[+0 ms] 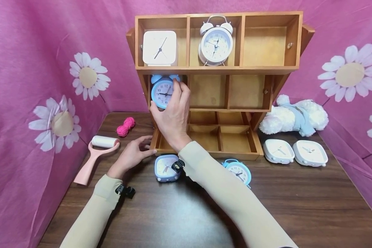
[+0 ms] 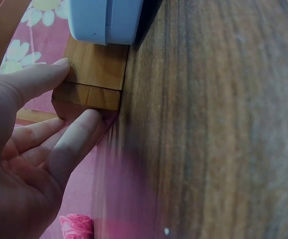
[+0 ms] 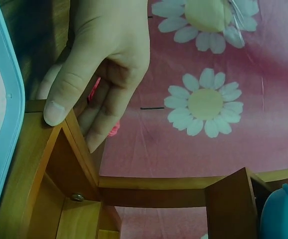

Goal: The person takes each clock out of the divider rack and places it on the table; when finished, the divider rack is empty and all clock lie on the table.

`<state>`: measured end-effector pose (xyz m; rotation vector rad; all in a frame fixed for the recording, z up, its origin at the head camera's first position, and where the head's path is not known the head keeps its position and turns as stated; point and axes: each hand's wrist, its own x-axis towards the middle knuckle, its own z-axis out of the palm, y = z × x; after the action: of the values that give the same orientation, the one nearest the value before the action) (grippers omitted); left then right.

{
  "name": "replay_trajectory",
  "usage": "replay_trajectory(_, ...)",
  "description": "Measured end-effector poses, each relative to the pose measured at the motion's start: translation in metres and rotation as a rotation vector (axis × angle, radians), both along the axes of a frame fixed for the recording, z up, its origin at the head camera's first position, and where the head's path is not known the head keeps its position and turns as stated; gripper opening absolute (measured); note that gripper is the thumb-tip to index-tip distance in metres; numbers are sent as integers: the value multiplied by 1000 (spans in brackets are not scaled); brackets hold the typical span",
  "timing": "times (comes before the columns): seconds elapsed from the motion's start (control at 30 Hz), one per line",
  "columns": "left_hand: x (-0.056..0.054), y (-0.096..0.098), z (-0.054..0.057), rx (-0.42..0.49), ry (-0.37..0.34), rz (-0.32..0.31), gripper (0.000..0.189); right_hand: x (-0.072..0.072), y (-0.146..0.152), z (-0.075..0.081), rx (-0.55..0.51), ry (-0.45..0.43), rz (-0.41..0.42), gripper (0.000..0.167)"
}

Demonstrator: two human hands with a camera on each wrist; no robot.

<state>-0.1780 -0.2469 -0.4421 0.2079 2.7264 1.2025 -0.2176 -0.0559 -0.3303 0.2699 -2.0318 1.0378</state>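
Note:
My right hand (image 1: 174,119) holds a blue twin-bell alarm clock (image 1: 161,92) at the left compartment of the wooden shelf's (image 1: 217,71) middle tier. Its thumb is at the clock's lower left, and the fingertips lie along the upper right. In the right wrist view only the edge of that clock (image 3: 281,216) shows, at lower right. My left hand (image 1: 132,155) grips the front left corner of the bottom tier, thumb on one face and fingers on the other; the left wrist view shows this corner (image 2: 96,67) closely. A bluish square clock (image 1: 166,168) lies face up just before that corner.
A white square clock (image 1: 159,48) and a white twin-bell clock (image 1: 216,46) stand in the top tier. On the table are a light-blue clock (image 1: 238,172), two white clocks (image 1: 279,151), a plush toy (image 1: 294,115), a lint roller (image 1: 91,160) and pink yarn (image 1: 126,126).

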Motion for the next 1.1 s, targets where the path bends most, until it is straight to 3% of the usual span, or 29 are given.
replay_trajectory(0.6, -1, 0, -1, 8, -3, 0, 70, 13, 18, -4, -25, 0, 57, 88)
replay_trajectory(1.1, -1, 0, -3, 2, -5, 3, 70, 26, 28, 3, -36, -16, 88, 88)
